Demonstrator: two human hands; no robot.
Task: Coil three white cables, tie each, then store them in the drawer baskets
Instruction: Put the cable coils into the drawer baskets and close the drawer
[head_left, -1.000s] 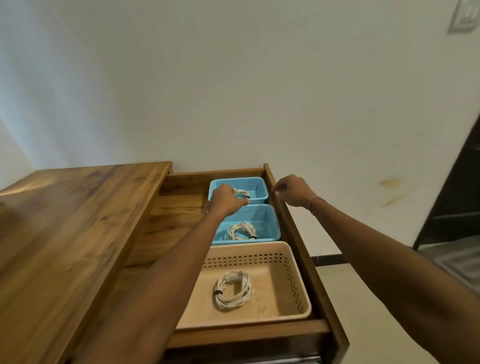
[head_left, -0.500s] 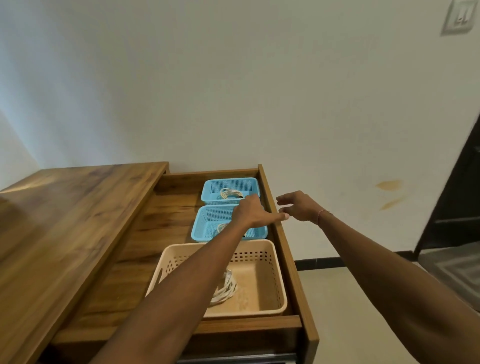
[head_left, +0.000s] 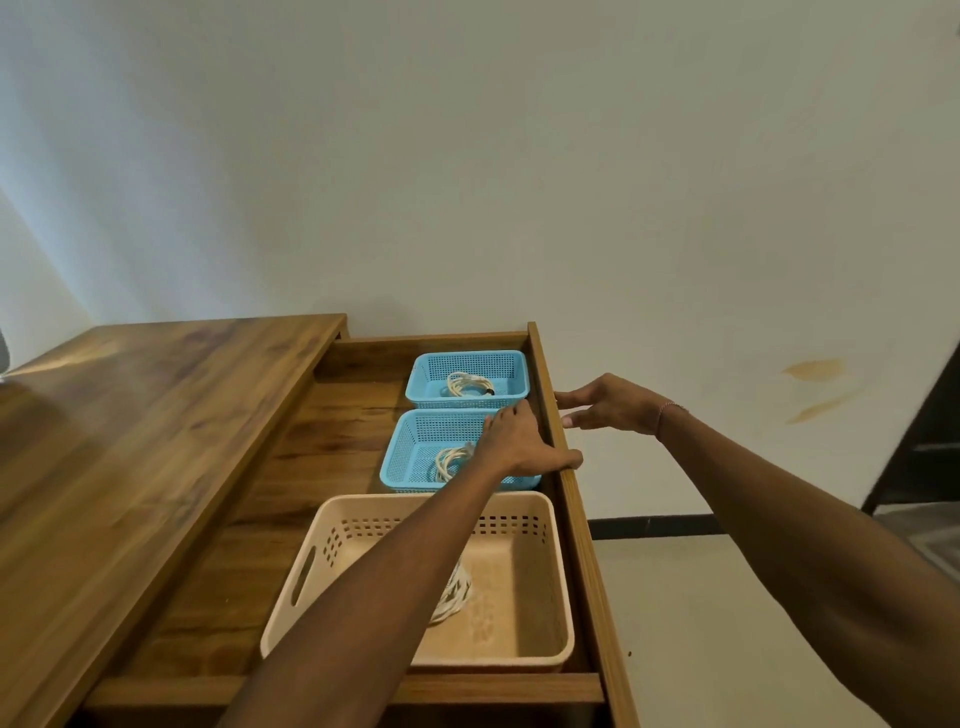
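Observation:
The open wooden drawer (head_left: 569, 467) holds three baskets in a row. A coiled white cable (head_left: 469, 384) lies in the far blue basket (head_left: 514, 364). Another coil (head_left: 451, 461) shows in the middle blue basket (head_left: 410, 452), partly behind my left arm. In the near beige basket (head_left: 556, 587) a third coil (head_left: 453, 592) is mostly hidden by that arm. My left hand (head_left: 519, 441) hovers over the middle basket, its thumb on the drawer's right wall, holding nothing. My right hand (head_left: 608, 404) is just outside that wall with fingers stretched toward it.
The wooden tabletop (head_left: 130, 447) spreads to the left above the drawer. The drawer's left half (head_left: 291, 499) is bare wood. A pale wall stands behind, tiled floor (head_left: 701, 623) lies to the right, and a dark doorway (head_left: 930, 441) is at the far right.
My left hand let go of the coil in the far basket and drew back over the middle basket. My right hand came off the drawer's wall and opened. The view shifted right.

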